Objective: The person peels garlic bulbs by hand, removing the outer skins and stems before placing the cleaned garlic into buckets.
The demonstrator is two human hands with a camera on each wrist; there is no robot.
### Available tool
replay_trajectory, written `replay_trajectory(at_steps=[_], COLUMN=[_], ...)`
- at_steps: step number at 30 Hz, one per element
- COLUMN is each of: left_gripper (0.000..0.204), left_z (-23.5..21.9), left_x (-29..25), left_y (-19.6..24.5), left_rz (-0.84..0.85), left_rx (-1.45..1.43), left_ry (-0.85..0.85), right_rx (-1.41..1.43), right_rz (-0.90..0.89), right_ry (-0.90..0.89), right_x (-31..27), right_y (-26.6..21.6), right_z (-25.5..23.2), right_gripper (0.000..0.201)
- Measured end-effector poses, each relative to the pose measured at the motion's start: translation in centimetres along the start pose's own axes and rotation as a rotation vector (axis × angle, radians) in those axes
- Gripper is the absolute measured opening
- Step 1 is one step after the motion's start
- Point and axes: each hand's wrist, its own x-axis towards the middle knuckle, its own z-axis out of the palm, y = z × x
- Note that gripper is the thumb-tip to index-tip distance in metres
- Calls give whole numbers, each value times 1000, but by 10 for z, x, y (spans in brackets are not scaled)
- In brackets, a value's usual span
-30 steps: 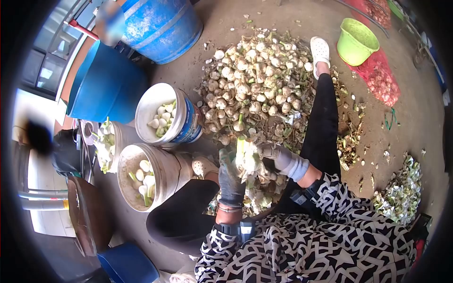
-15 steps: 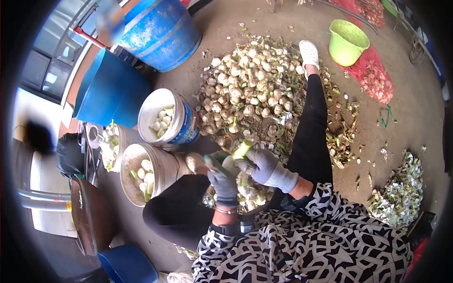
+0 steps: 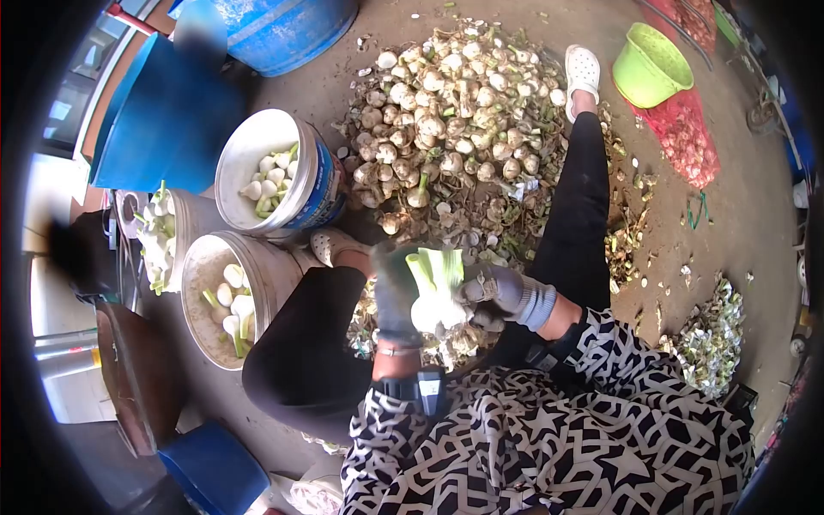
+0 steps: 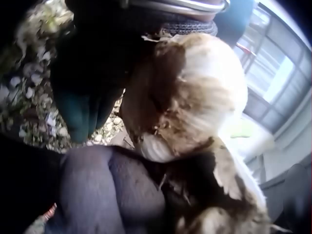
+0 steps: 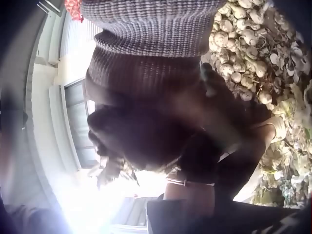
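Garlic [image 3: 439, 300] is pinched at its side by the right hand [image 3: 506, 296], apparently so that its skin is kept accessible to the left hand [image 3: 395, 296] beside it, whose blurred grip cannot be told; a bucket [image 3: 276, 275] is set left of both, likely for easy reach.

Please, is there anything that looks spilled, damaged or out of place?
Scraps lie loose on the floor beside the right leg, outside the bulb heap, so they look spilled. The garlic in the right hand shows brown patches in the left wrist view, perhaps dirt; nothing looks clearly broken.
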Motion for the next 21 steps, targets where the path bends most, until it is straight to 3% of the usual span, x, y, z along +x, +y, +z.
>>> replay_trajectory(at_steps=[1,2,3,4,5,6,7,8,9,10,11,12,13,15,16,17,19,20,21], left_gripper=[69,74,63,56,49,43,43,36,30,25,32,35,39,41,40,40,41,40,39], left_z=[34,57,61,62,64,63,60,59,59,59,51,59,67,62,65,66,65,68,70], left_x=[-19,-32,-46,-51,-57,-64,-63,-58,-52,-46,-44,-40,-36,-29,-27,-25,-22,-19,-14], left_y=[23,38,34,26,18,11,17,24,29,24,33,38,42,41,40,39,41,43,47], left_rz=[175,156,456,357,253,437,432,321,204,401,798,547,270,252,208,158,79,108,146], left_rx=[290,326,592,560,529,631,642,656,664,646,1364,668,-18,-24,-218,-413,-607,-605,-601], left_ry=[204,261,94,133,174,137,141,239,333,346,202,101,9,-29,-132,-232,-151,-217,-289], right_rx=[-5,-107,-204,-410,-376,-280,-190,14,-3,88,179,353,244,339,299,232,364,485,634], right_rz=[4,24,42,-57,76,65,49,33,-14,38,93,51,65,-76,24,-65,-104,-71,-152], right_ry=[2,53,103,143,117,68,18,-8,15,101,184,38,195,27,125,54,106,-186,-214], right_x=[2,5,9,23,20,26,34,41,44,35,24,19,12,-2,-17,-21,-33,-39,-52], right_y=[-3,-7,-6,-4,-16,-8,2,20,25,13,-1,2,0,-6,-18,-19,-6,-11,19], right_z=[0,-1,-2,10,19,14,3,-10,-14,-7,-2,-13,-20,-21,-13,-14,-31,-40,-50], right_gripper=[20,20,20,22,21,20,20,20,26,24,23,22,20,19,19,22,28,50,49])
